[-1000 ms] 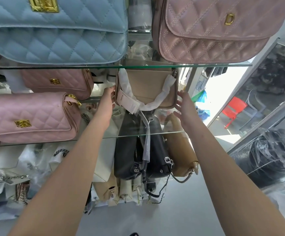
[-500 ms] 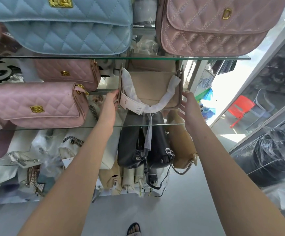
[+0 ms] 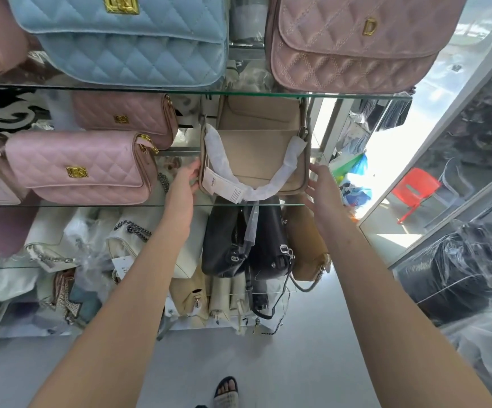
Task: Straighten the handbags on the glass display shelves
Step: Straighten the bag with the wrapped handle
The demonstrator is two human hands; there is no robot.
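- Pink quilted bag (image 3: 77, 169): left of the beige handbag (image 3: 256, 151), on the same glass shelf (image 3: 92, 205);
- Left hand (image 3: 184, 184): fingers straight, touching the handbag's left edge;
- Beige handbag: upright near the shelf front; an uneven push could tip it off;
- Right hand (image 3: 321, 189): fingers spread, against its right corner.

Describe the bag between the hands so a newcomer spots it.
On the middle glass shelf, right of the pink quilted bags, stands a beige handbag between the left hand and right hand. Unlike its quilted neighbours it is smooth, with a white-wrapped strap and a paper tag.
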